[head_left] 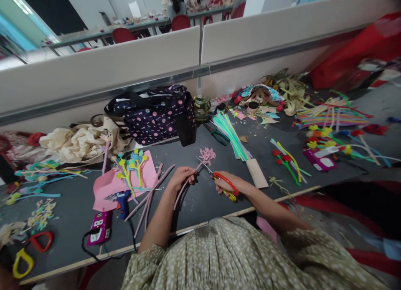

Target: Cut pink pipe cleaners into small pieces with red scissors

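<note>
My left hand (183, 176) pinches a dusty-pink pipe cleaner (181, 195), whose long end hangs down toward the table edge. Its short upper end reaches the blades of the scissors (226, 182), which have one red and one yellow handle loop. My right hand (223, 185) is closed around those loops. Just beyond the blade tips lies a small heap of short pink pieces (207, 155). Left of my left forearm, several uncut pink pipe cleaners (149, 199) lie crossed on the dark table.
A blue glue gun (123, 203) rests by a pink sheet (103, 192) with pipe-cleaner flowers. Behind stand a dotted dark bag (147, 119) and a glass jar (201, 107). Green pipe cleaners (232, 135) lie to the right; another pair of scissors (33, 252) is at far left.
</note>
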Demonstrator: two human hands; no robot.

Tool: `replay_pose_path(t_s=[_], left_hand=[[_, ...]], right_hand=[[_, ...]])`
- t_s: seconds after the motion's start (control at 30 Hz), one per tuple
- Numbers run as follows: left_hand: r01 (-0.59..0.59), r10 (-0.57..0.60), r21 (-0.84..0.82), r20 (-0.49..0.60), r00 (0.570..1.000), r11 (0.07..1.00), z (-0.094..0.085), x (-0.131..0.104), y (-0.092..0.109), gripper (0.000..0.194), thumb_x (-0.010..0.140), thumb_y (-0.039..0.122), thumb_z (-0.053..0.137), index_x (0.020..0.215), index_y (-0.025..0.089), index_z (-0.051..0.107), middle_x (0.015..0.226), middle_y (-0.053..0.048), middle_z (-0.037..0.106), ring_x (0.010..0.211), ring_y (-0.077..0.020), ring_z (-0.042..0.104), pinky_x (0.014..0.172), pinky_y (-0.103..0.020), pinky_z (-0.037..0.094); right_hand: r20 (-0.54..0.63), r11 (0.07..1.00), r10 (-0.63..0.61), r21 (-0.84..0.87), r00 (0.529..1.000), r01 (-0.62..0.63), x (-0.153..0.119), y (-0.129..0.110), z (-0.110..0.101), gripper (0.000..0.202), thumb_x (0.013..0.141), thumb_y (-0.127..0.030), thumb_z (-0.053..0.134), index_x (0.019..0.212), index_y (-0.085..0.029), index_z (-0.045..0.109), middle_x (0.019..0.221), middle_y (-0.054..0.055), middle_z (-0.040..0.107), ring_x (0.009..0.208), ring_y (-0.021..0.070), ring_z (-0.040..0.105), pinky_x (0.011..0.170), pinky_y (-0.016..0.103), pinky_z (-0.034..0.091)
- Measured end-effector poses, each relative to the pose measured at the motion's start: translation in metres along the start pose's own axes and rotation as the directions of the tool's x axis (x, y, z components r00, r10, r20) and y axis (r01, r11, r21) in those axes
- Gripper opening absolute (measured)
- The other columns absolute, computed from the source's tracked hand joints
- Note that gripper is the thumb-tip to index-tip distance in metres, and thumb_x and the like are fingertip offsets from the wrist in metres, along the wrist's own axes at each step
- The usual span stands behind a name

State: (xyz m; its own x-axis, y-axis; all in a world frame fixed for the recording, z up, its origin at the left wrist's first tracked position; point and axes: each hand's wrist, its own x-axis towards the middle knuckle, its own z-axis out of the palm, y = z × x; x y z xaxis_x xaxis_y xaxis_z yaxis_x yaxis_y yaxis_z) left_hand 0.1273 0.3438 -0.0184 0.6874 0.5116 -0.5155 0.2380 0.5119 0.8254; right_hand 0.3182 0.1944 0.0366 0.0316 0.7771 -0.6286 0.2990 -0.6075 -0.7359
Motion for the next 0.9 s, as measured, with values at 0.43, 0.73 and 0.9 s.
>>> replay_pose_path(t_s=[0.43, 0.73, 0.9], left_hand=[[0.025, -0.025, 0.033, 0.008, 1.0, 0.999, 0.004, 0.0, 0.003, 0.039, 0.066, 0.043, 0.077, 0.08, 0.009, 0.066, 0.053, -0.001, 0.062, 0.04, -0.0075, 0.053, 0.044, -0.018, 0.037], [0.048, -0.048, 0.054, 0.001, 0.999, 0.997, 0.009, -0.002, 0.01, 0.036, 0.066, 0.042, 0.077, 0.077, 0.009, 0.065, 0.052, -0.001, 0.062, 0.039, -0.0069, 0.051, 0.043, -0.018, 0.036], [0.054, -0.054, 0.06, 0.002, 0.999, 0.997, 0.008, 0.001, 0.01, 0.035, 0.068, 0.042, 0.076, 0.076, 0.01, 0.065, 0.052, -0.001, 0.062, 0.039, -0.0071, 0.051, 0.044, -0.018, 0.036]], right_hand=[[0.009, 1.0, 0.016, 0.017, 1.0, -0.016, 0.008, 0.004, 0.0, 0.026, 0.084, -0.024, 0.049, 0.109, -0.017, 0.053, 0.067, 0.001, 0.063, 0.051, 0.0105, 0.062, 0.039, 0.013, 0.042], [0.003, 0.999, 0.04, 0.008, 0.999, -0.04, 0.01, 0.003, 0.002, 0.023, 0.087, -0.024, 0.046, 0.108, -0.018, 0.053, 0.067, 0.0, 0.063, 0.04, 0.0072, 0.056, 0.037, 0.013, 0.04], [-0.003, 0.996, 0.074, -0.053, 0.997, -0.074, 0.007, -0.006, 0.001, 0.017, 0.086, -0.024, 0.047, 0.098, -0.015, 0.055, 0.064, 0.001, 0.061, 0.038, 0.0081, 0.054, 0.036, 0.015, 0.039]])
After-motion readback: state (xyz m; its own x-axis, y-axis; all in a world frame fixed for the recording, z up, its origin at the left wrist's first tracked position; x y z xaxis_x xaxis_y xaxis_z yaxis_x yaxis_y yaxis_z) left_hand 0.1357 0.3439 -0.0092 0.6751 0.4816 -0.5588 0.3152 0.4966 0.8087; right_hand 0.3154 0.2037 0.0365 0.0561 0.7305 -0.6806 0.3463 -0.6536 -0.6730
